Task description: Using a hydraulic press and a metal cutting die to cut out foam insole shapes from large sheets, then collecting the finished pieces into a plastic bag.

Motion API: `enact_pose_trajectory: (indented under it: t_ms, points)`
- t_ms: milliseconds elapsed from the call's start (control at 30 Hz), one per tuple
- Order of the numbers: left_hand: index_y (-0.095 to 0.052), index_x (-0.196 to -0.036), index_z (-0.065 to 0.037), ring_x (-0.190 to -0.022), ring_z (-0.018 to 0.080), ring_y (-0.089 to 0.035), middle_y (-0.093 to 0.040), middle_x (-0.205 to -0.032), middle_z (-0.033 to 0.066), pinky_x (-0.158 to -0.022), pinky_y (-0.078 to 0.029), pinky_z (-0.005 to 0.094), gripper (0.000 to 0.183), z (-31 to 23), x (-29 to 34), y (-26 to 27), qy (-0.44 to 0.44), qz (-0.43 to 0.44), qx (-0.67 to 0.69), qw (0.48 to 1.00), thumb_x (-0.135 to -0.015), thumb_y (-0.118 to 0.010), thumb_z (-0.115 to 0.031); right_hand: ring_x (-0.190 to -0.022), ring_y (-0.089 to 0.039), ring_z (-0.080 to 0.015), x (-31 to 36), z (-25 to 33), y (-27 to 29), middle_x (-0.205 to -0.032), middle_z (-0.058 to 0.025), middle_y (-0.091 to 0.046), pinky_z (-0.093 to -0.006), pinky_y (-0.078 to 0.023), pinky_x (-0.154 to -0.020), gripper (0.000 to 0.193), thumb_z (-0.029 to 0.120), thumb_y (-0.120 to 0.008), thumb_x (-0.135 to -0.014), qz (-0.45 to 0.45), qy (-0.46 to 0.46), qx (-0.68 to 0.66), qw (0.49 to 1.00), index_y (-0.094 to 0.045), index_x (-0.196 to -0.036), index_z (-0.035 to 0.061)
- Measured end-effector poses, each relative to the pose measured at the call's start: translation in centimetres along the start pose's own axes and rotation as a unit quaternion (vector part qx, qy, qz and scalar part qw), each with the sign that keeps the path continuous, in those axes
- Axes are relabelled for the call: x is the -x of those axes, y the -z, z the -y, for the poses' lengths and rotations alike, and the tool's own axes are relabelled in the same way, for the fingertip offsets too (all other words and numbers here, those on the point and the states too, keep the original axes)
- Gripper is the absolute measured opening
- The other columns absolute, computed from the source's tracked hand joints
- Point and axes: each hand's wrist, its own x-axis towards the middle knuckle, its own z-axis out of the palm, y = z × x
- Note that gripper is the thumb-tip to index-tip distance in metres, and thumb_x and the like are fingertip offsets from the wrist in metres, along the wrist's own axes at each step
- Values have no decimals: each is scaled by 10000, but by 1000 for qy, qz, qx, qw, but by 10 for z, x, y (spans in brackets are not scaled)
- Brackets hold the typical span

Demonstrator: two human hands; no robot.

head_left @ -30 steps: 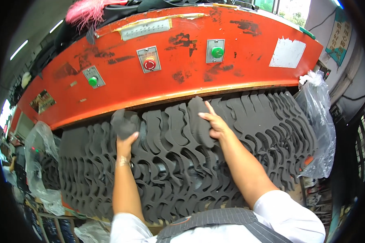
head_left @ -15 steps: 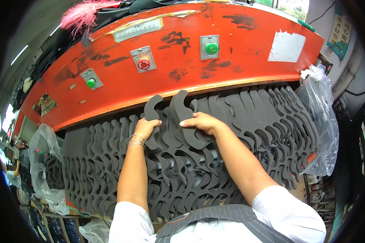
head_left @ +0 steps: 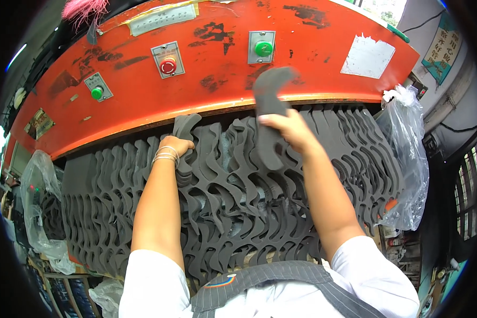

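Observation:
My right hand (head_left: 297,131) is closed round a curved dark grey foam piece (head_left: 271,146), lifted above the rest, its blurred upper end in front of the red machine front. My left hand (head_left: 176,146) grips a similar curved foam stack (head_left: 185,125) that stands among the others, thumb over its right side. Below and around both hands spreads a wide bed of cut foam (head_left: 212,193) in wavy dark grey strips with gaps between them. Fingers on the far sides of both pieces are hidden.
Beyond the foam rises the red machine front (head_left: 217,79), with a red button (head_left: 168,65), a green button (head_left: 263,49) and another green button (head_left: 97,93). Clear plastic bags hang at the right (head_left: 408,159) and the left (head_left: 34,196).
My right hand has moved right and upward, lifting its foam piece away from the bed. My left hand keeps hold at about the same place. The whole view has shifted slightly.

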Motion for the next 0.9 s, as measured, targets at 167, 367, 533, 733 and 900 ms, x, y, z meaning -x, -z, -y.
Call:
enact_pose_trajectory:
  t_ms: [167,367,533,733,900]
  points:
    - [-642,-1138,49,-1143,314,-591,-598,-1244,212,-972,-452,351,676,9,-17,-1,0,85,30,996,-620,-758,-370,-1105,-604,-310,-58,-48,-39,-1179,-258,-608,-360,-467,-916,812,430,-746,-627,-31,-125,263,956,-534,-1195,-110]
    - [-686,-1007,71,-942,259,-648,-679,-1035,183,-851,-479,338,605,40,-10,-11,-2,-14,169,986,-585,-792,-349,-1106,-604,-292,-66,-34,-36,-1232,-234,-592,-349,-462,-931,842,494,-749,-604,24,-179,287,941,-585,-1187,-92]
    - [-682,-1008,32,-884,159,-616,-671,-1004,68,-818,-488,292,256,87,70,-27,-232,-195,475,826,-790,-738,-91,-1159,-562,-279,-75,-56,-32,-1253,-193,-591,-356,-418,-978,744,510,-728,-636,53,-208,279,936,-640,-1179,10]
    - [-642,-1080,57,-941,165,-622,-651,-1079,90,-861,-496,313,320,94,159,31,-319,-68,452,830,-810,-716,-100,-1232,-479,-277,-79,-41,-13,-1323,-161,-534,-387,-353,-1014,829,531,-783,-641,183,-244,196,932,-560,-1290,66]
    - [-696,-955,10,-872,160,-627,-689,-951,67,-811,-489,310,379,38,59,23,-256,23,365,895,-681,-825,-217,-1384,-309,-314,-81,-33,-34,-1504,-184,-315,-440,-252,-1118,1087,517,-830,-612,141,-296,238,914,-338,-1452,33]
